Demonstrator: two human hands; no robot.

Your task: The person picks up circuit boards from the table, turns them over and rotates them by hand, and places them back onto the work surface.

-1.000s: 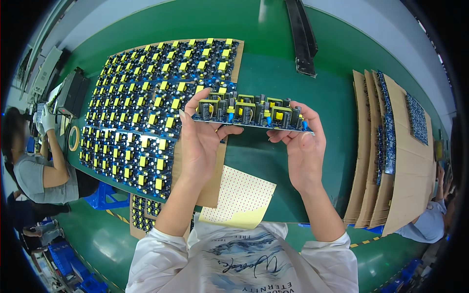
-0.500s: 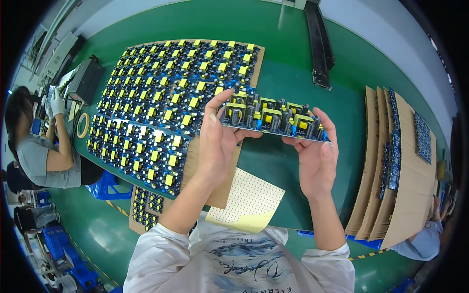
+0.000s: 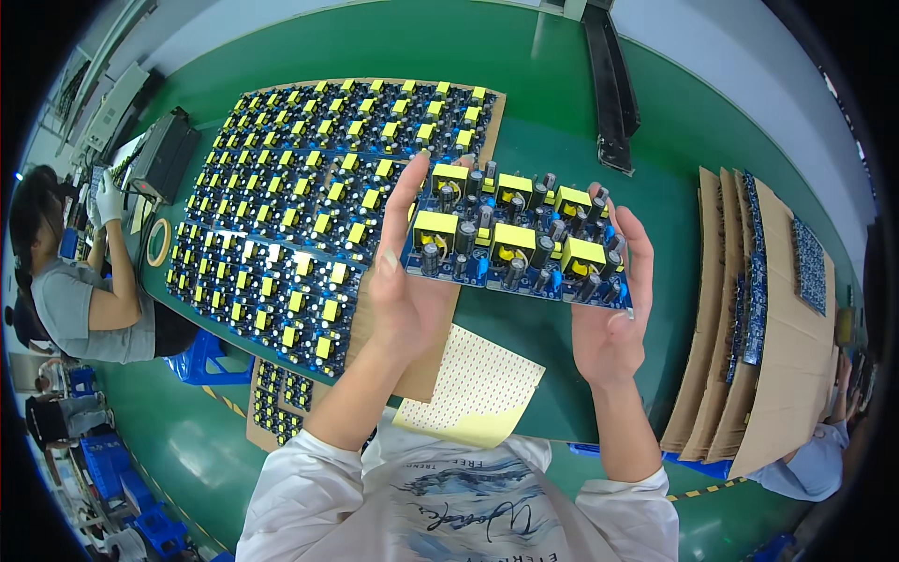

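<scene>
Between my two hands a circuit board panel is held up above the green bench, its component side tilted toward me. Yellow-topped transformers, dark capacitors and small blue parts stand on it in two rows. My left hand grips its left end, fingers partly behind the board. At the other end my right hand is closed on the right edge, with the thumb near the lower corner. To the left, many similar panels lie in rows on cardboard. Below the held panel lies a cream sheet with rows of small marks.
Cardboard sheets with boards between them lean upright at the right. A black metal channel stands at the bench's far side. A tape roll rests at the left edge, near a gloved co-worker. A blue stool is below.
The panel has tilted, so its component tops now face me rather than showing mostly edge-on. Both hands have turned with it and kept their hold, and the panel's lower edge sits lower.
</scene>
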